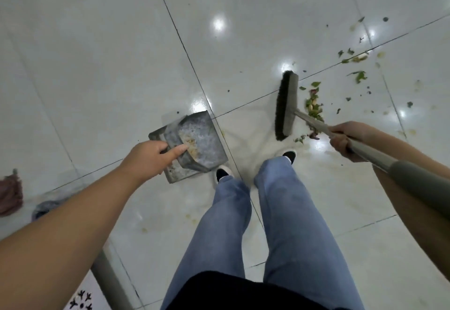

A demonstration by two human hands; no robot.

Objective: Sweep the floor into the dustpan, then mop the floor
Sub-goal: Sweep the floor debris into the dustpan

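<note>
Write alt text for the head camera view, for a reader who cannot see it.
Seen from above, a person's left hand grips a grey dustpan and the right hand grips the handle of a broom, whose head is on a glossy white tiled floor. Green leaf scraps lie scattered right of the broom head; a little debris sits in the dustpan.
</note>
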